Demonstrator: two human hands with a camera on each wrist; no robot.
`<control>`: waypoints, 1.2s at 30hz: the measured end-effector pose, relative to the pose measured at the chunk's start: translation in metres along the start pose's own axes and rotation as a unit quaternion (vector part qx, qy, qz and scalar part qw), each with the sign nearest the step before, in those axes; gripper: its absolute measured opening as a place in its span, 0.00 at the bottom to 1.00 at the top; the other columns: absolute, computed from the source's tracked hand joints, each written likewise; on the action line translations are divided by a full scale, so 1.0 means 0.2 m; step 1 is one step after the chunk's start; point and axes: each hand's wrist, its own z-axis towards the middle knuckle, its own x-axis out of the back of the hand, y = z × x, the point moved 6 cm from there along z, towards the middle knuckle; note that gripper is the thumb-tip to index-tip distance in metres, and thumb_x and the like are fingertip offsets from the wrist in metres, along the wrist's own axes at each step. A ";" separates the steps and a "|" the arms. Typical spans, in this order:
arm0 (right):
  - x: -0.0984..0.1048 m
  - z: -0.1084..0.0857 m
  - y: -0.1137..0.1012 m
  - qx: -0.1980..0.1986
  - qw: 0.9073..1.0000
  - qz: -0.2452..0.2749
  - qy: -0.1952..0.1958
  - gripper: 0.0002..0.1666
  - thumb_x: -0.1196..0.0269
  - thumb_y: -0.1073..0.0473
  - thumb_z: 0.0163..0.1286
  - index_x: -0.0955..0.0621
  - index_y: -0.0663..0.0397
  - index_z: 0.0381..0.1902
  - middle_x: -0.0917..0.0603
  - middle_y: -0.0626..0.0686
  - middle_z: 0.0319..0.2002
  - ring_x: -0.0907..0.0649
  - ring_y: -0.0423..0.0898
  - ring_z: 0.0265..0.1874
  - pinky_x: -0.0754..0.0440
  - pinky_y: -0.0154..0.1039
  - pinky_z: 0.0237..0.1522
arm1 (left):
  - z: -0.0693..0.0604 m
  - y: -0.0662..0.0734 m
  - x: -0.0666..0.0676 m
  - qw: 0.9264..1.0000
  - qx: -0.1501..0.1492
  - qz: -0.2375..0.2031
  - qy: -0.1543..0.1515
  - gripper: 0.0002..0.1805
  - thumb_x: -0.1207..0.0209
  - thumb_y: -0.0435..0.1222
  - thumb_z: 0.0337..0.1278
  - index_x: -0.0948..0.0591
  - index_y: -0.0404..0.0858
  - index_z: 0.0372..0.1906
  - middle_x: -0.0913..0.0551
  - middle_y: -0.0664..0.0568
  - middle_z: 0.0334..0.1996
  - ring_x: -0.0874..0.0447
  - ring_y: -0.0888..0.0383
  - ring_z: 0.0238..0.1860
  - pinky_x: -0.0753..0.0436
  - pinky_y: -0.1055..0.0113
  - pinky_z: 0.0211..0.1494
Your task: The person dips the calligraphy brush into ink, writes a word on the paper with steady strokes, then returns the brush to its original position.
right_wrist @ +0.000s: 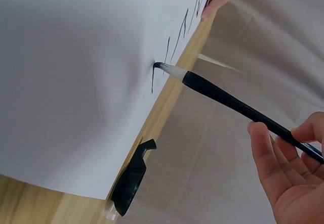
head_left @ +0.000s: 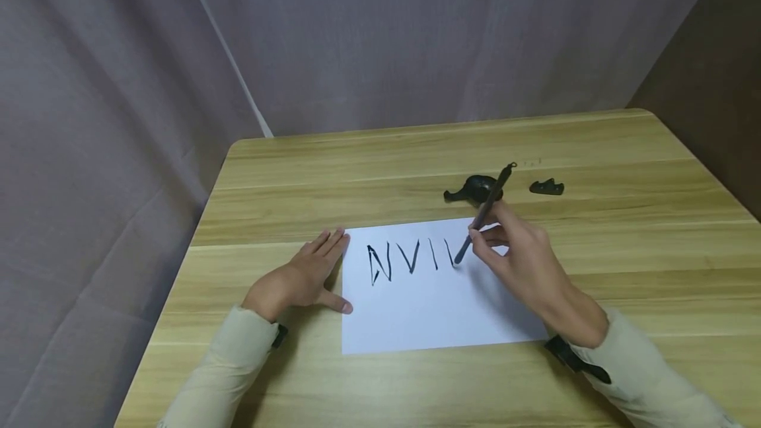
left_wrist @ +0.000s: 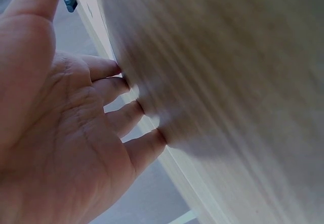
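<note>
A dark-handled calligraphy brush (head_left: 491, 202) is pinched in my right hand (head_left: 523, 263). Its inked tip touches the white paper (head_left: 404, 322) at the lower end of a thin black stroke, and the right wrist view shows the pale upper bristles of the brush (right_wrist: 212, 90). Black strokes (head_left: 410, 257) run along the upper part of the sheet, shaped like N, V and two single lines. My left hand (head_left: 303, 276) lies with spread fingers at the paper's left edge, thumb and fingertips on it. In the left wrist view the left hand's palm (left_wrist: 76, 128) shows, fingertips touching the surface.
Behind the paper sits a black ink dish (head_left: 475, 189) with a spout-like handle, partly covered by the brush. A small black brush rest (head_left: 547, 187) with peaks lies to its right. The wooden table (head_left: 297, 183) ends at a grey curtain (head_left: 380, 38).
</note>
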 end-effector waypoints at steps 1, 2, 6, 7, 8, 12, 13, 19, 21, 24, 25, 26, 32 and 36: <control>0.00 0.00 0.00 0.000 1.000 0.000 -0.001 0.20 0.32 0.80 0.63 0.21 0.65 0.51 0.11 0.57 0.40 0.07 0.52 0.35 0.13 0.29 0.41 | 0.00 0.00 0.00 1.000 0.000 0.000 0.001 0.72 0.24 0.61 0.51 0.57 0.34 0.86 0.62 0.43 0.87 0.68 0.40 0.86 0.56 0.42 0.86; 0.01 0.00 0.00 0.000 1.000 0.000 -0.001 0.20 0.32 0.80 0.63 0.21 0.65 0.51 0.10 0.57 0.40 0.07 0.52 0.35 0.13 0.30 0.41 | 0.01 0.00 0.00 1.000 0.001 0.000 0.001 0.72 0.24 0.61 0.51 0.57 0.34 0.86 0.62 0.43 0.87 0.68 0.40 0.86 0.56 0.42 0.86; 0.02 0.01 0.00 0.005 1.000 0.007 0.012 0.19 0.31 0.81 0.62 0.21 0.67 0.49 0.11 0.58 0.40 0.07 0.54 0.35 0.15 0.25 0.43 | 0.01 -0.01 0.00 1.000 -0.002 -0.003 0.005 0.72 0.24 0.61 0.51 0.57 0.33 0.86 0.62 0.42 0.87 0.68 0.40 0.86 0.56 0.41 0.85; 0.02 0.01 0.00 0.008 1.000 0.010 0.018 0.19 0.31 0.81 0.62 0.21 0.68 0.49 0.11 0.58 0.41 0.07 0.54 0.35 0.15 0.23 0.43 | 0.01 -0.01 0.00 1.000 -0.003 -0.004 0.006 0.72 0.24 0.60 0.51 0.57 0.33 0.86 0.62 0.42 0.87 0.67 0.40 0.86 0.56 0.41 0.85; 0.03 0.02 0.00 0.011 1.000 0.011 0.024 0.19 0.31 0.82 0.62 0.21 0.69 0.49 0.11 0.59 0.41 0.07 0.55 0.35 0.17 0.21 0.44 | 0.01 -0.01 0.00 1.000 -0.004 -0.005 0.007 0.72 0.24 0.60 0.51 0.57 0.33 0.86 0.62 0.42 0.87 0.67 0.40 0.86 0.56 0.41 0.85; 0.04 0.05 0.01 0.024 0.999 0.009 0.038 0.18 0.32 0.82 0.63 0.22 0.71 0.49 0.11 0.61 0.42 0.07 0.57 0.35 0.19 0.17 0.46 | 0.01 0.00 0.00 1.000 -0.006 -0.007 0.007 0.72 0.24 0.60 0.51 0.57 0.33 0.86 0.62 0.42 0.87 0.68 0.40 0.86 0.57 0.41 0.85; 0.04 0.06 0.01 0.025 0.999 0.005 0.040 0.18 0.32 0.81 0.63 0.22 0.71 0.49 0.11 0.61 0.42 0.07 0.57 0.36 0.20 0.17 0.46 | 0.01 0.00 0.00 1.000 -0.004 -0.005 0.006 0.72 0.24 0.60 0.51 0.57 0.34 0.86 0.62 0.42 0.87 0.68 0.40 0.86 0.57 0.42 0.86; 0.02 0.08 0.04 0.022 0.999 0.007 0.047 0.15 0.33 0.80 0.66 0.22 0.72 0.49 0.12 0.63 0.41 0.08 0.59 0.37 0.20 0.17 0.46 | 0.01 0.00 0.00 1.000 -0.004 -0.002 0.007 0.72 0.24 0.60 0.51 0.57 0.34 0.86 0.62 0.43 0.87 0.68 0.40 0.86 0.57 0.42 0.86; 0.02 0.09 0.06 0.016 0.999 0.012 0.050 0.15 0.34 0.80 0.66 0.22 0.73 0.49 0.12 0.63 0.41 0.08 0.60 0.38 0.20 0.17 0.47 | 0.02 0.00 0.00 1.000 -0.004 -0.005 0.008 0.72 0.24 0.60 0.50 0.57 0.34 0.86 0.62 0.43 0.87 0.67 0.40 0.86 0.56 0.42 0.86; 0.01 0.09 0.07 0.009 0.998 0.015 0.053 0.15 0.34 0.81 0.66 0.22 0.74 0.50 0.12 0.64 0.41 0.08 0.61 0.38 0.20 0.18 0.48 | 0.02 0.01 0.00 1.000 -0.004 -0.008 0.006 0.72 0.24 0.61 0.50 0.56 0.34 0.86 0.62 0.43 0.87 0.67 0.40 0.86 0.56 0.42 0.86; 0.01 0.09 0.08 0.008 0.998 0.014 0.054 0.15 0.34 0.80 0.66 0.22 0.74 0.50 0.12 0.64 0.42 0.08 0.61 0.38 0.19 0.19 0.48 | 0.03 0.01 0.00 1.000 -0.004 -0.007 0.006 0.72 0.24 0.60 0.50 0.56 0.34 0.86 0.62 0.43 0.87 0.67 0.40 0.86 0.56 0.42 0.86; 0.01 0.09 0.08 0.006 0.998 0.013 0.054 0.15 0.34 0.80 0.66 0.22 0.73 0.50 0.12 0.64 0.42 0.08 0.61 0.38 0.19 0.19 0.48 | 0.03 0.01 0.00 1.000 -0.005 -0.007 0.006 0.72 0.24 0.60 0.50 0.56 0.34 0.86 0.62 0.43 0.87 0.67 0.40 0.86 0.57 0.42 0.86; 0.00 0.08 0.10 0.001 0.999 0.007 0.052 0.14 0.34 0.80 0.67 0.22 0.73 0.49 0.12 0.63 0.41 0.08 0.59 0.38 0.13 0.31 0.45 | 0.03 0.02 0.01 1.000 -0.012 -0.005 0.007 0.72 0.23 0.60 0.50 0.56 0.34 0.86 0.61 0.43 0.87 0.67 0.40 0.86 0.57 0.42 0.86; 0.00 0.08 0.11 -0.002 0.999 0.001 0.049 0.13 0.35 0.79 0.67 0.22 0.72 0.49 0.12 0.63 0.41 0.08 0.58 0.38 0.13 0.29 0.45 | 0.04 0.03 0.01 1.000 -0.013 -0.007 0.006 0.72 0.24 0.60 0.51 0.56 0.34 0.86 0.61 0.43 0.87 0.67 0.40 0.86 0.56 0.42 0.86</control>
